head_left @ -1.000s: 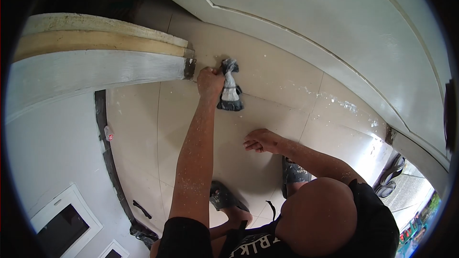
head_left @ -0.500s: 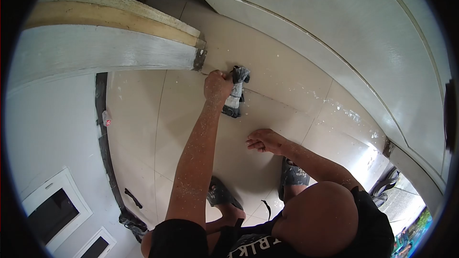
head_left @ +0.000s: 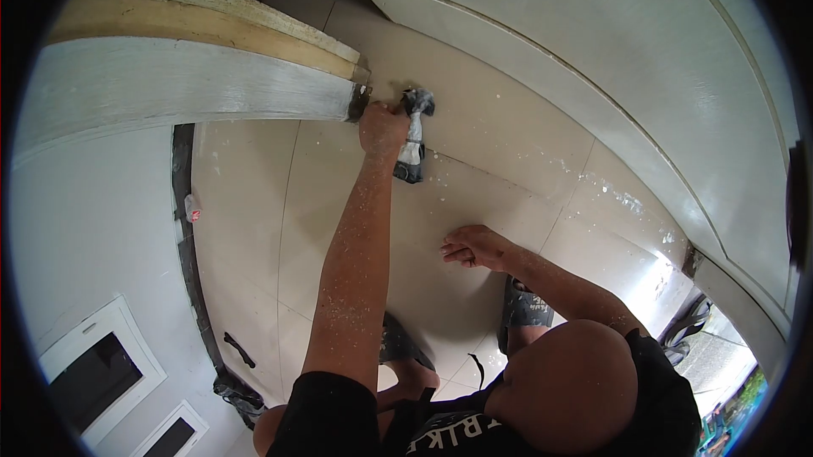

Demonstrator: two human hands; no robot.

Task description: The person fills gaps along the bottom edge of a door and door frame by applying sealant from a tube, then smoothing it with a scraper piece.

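Observation:
My left hand (head_left: 384, 128) is closed around one side of a crumpled black cloth bundle (head_left: 412, 152) streaked with white. The fingers are mostly hidden behind the knuckles. Both are at the lower end of a white-painted door frame (head_left: 212, 80), close to its dark, bare tip (head_left: 359, 103). My right hand (head_left: 474, 247) hangs over the floor in front of my knees, its fingers loosely bent and apart, with nothing seen in them.
The beige tiled floor (head_left: 339, 228) is spattered with white specks. A pale panelled door (head_left: 610, 59) fills the upper right. Along the left wall runs a dark strip (head_left: 182, 177) with a small clear-and-red wrapper (head_left: 192, 208) on it. Dark footwear (head_left: 527, 304) shows below.
My left hand and the cloth bundle have moved a little forward, up the view, nearer the frame's tip. The right hand stays nearly in place.

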